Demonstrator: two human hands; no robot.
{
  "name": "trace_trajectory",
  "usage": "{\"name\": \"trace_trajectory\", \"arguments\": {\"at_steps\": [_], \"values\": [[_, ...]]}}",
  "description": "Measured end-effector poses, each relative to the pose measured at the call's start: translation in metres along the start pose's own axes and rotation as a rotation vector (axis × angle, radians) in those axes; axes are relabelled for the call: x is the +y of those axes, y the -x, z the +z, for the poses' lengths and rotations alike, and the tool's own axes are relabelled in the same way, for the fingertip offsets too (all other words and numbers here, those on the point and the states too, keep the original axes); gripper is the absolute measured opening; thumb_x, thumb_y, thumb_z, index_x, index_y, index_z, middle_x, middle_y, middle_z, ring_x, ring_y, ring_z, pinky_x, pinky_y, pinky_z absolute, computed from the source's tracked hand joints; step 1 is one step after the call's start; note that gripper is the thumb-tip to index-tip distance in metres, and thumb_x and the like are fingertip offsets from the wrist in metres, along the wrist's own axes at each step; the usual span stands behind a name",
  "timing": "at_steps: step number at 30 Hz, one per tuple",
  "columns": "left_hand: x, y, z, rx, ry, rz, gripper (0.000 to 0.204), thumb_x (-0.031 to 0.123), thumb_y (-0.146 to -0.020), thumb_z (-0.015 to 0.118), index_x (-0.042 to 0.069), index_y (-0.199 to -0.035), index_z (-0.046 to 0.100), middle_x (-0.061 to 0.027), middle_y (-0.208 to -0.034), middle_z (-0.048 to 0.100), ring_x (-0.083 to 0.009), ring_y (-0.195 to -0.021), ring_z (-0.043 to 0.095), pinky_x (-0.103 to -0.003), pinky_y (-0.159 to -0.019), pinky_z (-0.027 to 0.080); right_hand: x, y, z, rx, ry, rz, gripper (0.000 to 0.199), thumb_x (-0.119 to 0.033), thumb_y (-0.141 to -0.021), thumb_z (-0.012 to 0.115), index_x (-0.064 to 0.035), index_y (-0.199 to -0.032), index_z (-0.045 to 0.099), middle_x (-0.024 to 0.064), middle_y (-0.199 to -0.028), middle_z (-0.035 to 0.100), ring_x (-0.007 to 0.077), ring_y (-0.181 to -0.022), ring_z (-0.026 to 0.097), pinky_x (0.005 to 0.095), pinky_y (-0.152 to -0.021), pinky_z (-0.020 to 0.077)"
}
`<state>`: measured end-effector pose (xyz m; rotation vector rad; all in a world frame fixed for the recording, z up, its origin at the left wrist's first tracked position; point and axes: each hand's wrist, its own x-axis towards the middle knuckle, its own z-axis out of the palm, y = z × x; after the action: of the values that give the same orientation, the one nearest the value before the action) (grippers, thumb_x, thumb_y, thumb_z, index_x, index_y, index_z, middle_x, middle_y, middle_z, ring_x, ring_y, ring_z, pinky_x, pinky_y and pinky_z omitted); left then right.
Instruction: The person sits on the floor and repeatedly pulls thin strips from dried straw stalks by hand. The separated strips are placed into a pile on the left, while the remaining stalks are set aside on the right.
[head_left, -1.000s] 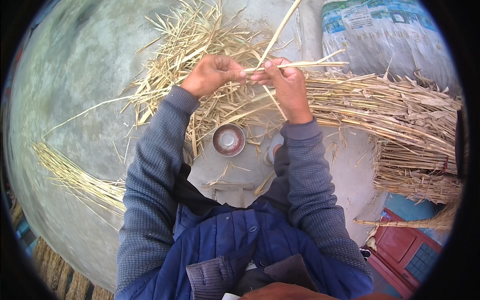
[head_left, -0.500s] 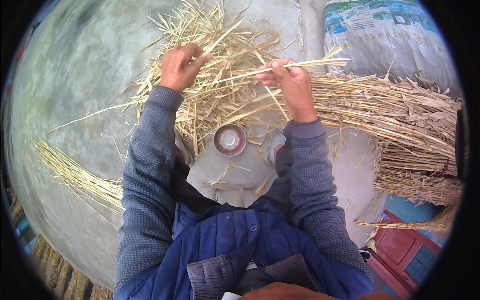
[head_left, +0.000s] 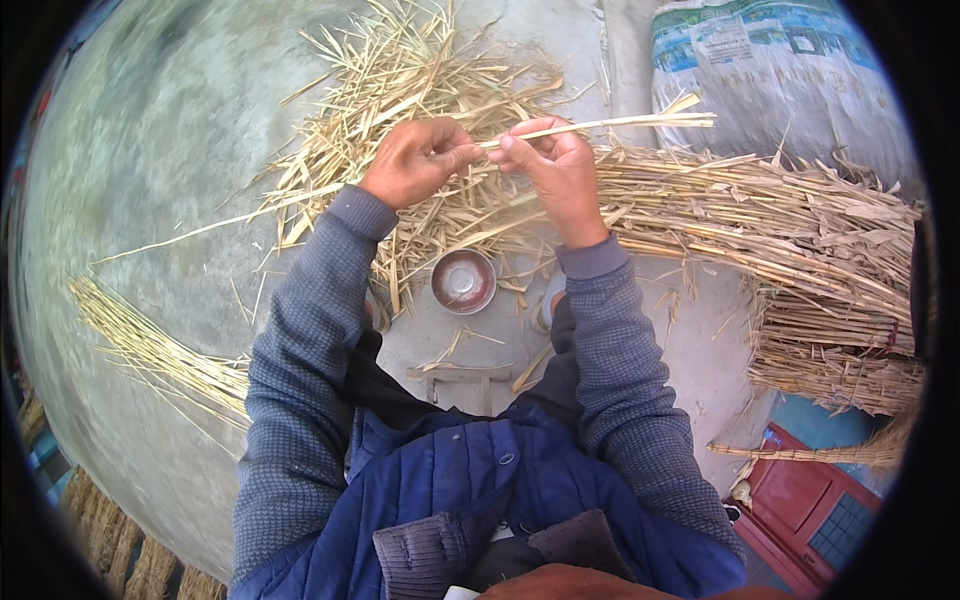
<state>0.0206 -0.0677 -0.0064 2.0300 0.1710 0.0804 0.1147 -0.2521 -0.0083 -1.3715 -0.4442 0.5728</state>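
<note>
My left hand (head_left: 413,160) and my right hand (head_left: 551,166) meet over a heap of loose straw scraps (head_left: 400,90). Both pinch one pale straw stalk (head_left: 610,123) that runs off to the right, its leafy end frayed. My left fingertips grip its near end; my right thumb and fingers hold it just beside them. A large bundle of long straw (head_left: 770,230) lies to the right of my right hand.
A small round metal bowl (head_left: 463,281) sits on the concrete floor below my hands. A tidy thin bundle of stalks (head_left: 150,345) lies at left. A white printed sack (head_left: 780,80) stands at the back right, a red box (head_left: 810,505) at lower right.
My left hand was out on the scrap heap half a second ago; it has come back to the right and taken the stalk's near end. My right hand kept hold.
</note>
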Motion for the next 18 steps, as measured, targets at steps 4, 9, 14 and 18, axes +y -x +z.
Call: {"name": "trace_trajectory", "arguments": {"at_steps": [4,9,14,18], "values": [[-0.003,0.004,-0.002,-0.02,0.027,-0.015,0.025,0.026,-0.094,0.071,0.001,-0.091,0.072,-0.0038,-0.075,0.071,-0.0094,-0.069,0.064,-0.028,-0.063,0.05,0.008,0.003,0.012,-0.021,-0.007,-0.056,0.015,0.002,-0.092,0.068,0.0003,-0.1,0.055,0.0106,-0.09,0.069,0.0153,-0.081,0.072,0.024,-0.069,0.0589],[-0.021,0.014,-0.021,0.05,-0.184,0.057,0.025,0.03,-0.09,0.073,0.006,-0.093,0.073,-0.0068,-0.078,0.072,-0.0192,-0.069,0.067,-0.035,-0.066,0.052,0.002,-0.002,0.002,0.096,0.102,-0.097,0.015,-0.003,-0.092,0.069,-0.0006,-0.1,0.057,0.0098,-0.089,0.069,0.0127,-0.077,0.069,0.0237,-0.07,0.0557],[-0.031,0.04,-0.032,0.142,-0.405,0.229,0.024,0.031,-0.086,0.07,0.007,-0.085,0.066,-0.0138,-0.073,0.066,-0.0349,-0.072,0.066,-0.046,-0.065,0.05,0.017,-0.007,-0.012,0.109,0.414,-0.105,0.011,-0.004,-0.093,0.067,-0.0044,-0.096,0.057,0.0022,-0.08,0.066,0.0078,-0.071,0.063,0.0211,-0.065,0.0494],[-0.043,0.057,-0.043,0.276,-0.662,0.259,0.029,0.033,-0.084,0.072,0.008,-0.078,0.06,-0.0113,-0.064,0.062,-0.0338,-0.065,0.065,-0.044,-0.057,0.049,0.031,-0.011,-0.017,0.108,0.916,-0.234,0.01,-0.004,-0.086,0.065,-0.0058,-0.092,0.058,0.0017,-0.072,0.062,0.0094,-0.063,0.057,0.0262,-0.06,0.0458]]}}
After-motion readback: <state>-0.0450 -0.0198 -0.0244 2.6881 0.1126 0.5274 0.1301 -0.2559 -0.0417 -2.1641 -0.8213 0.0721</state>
